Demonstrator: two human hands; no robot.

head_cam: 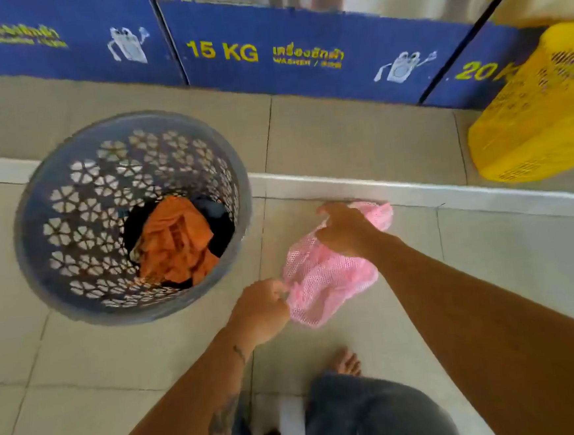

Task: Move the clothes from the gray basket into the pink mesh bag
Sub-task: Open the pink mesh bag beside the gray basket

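A round gray basket (pixel 38 216) with flower-shaped holes stands on the tiled floor at the left. Inside it lie an orange garment (pixel 174 243) and dark clothes (pixel 218 219) underneath. To its right, a crumpled pink mesh bag (pixel 325 279) is held just above the floor. My left hand (pixel 262 312) pinches the bag's near left edge. My right hand (pixel 343 230) grips the bag's upper part from above. Both hands are beside the basket, not in it.
A yellow plastic basket (pixel 531 112) stands at the far right. Blue washer fronts (pixel 300 55) marked 15 KG line the back, above a raised floor step (pixel 449 197). My bare foot (pixel 347 363) and jeans-clad knee (pixel 369 413) are at the bottom.
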